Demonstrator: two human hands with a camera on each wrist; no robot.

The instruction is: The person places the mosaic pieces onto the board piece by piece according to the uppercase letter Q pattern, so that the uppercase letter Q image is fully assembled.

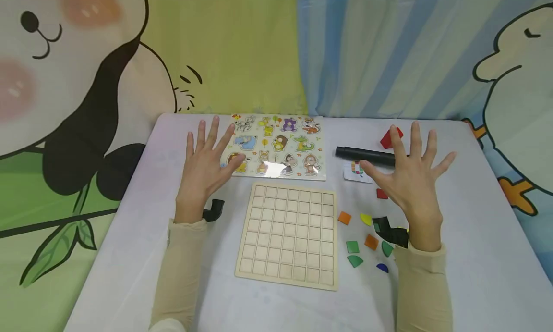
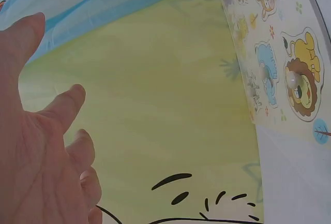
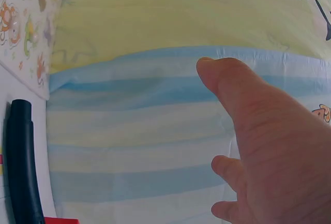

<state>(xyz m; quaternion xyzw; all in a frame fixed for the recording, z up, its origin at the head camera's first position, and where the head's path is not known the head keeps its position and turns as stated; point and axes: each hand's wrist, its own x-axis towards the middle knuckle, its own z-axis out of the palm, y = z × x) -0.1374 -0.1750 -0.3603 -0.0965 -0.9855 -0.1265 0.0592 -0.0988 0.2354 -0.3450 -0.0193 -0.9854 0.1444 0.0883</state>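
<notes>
My left hand [image 1: 207, 166] is raised with its fingers spread, holding nothing, beside the left edge of an animal peg puzzle [image 1: 276, 147]. On the other side my right hand [image 1: 410, 178] is likewise spread and bare, in front of a black marker-like tube [image 1: 365, 155]. Between the two forearms lies a wooden grid board [image 1: 287, 236] with square cells. Several small coloured pieces are strewn to its right, among them an orange square [image 1: 344, 217], a green square [image 1: 352, 247] and a blue piece [image 1: 382, 268]. In the right wrist view the black tube [image 3: 23, 162] stands at the left edge.
A red block [image 1: 391, 138] sits near the back right of the white table [image 1: 129, 255]. A small printed card [image 1: 356, 171] lies below the tube. Behind the table hangs a printed curtain [image 1: 229, 48]. Black straps show at both wrists.
</notes>
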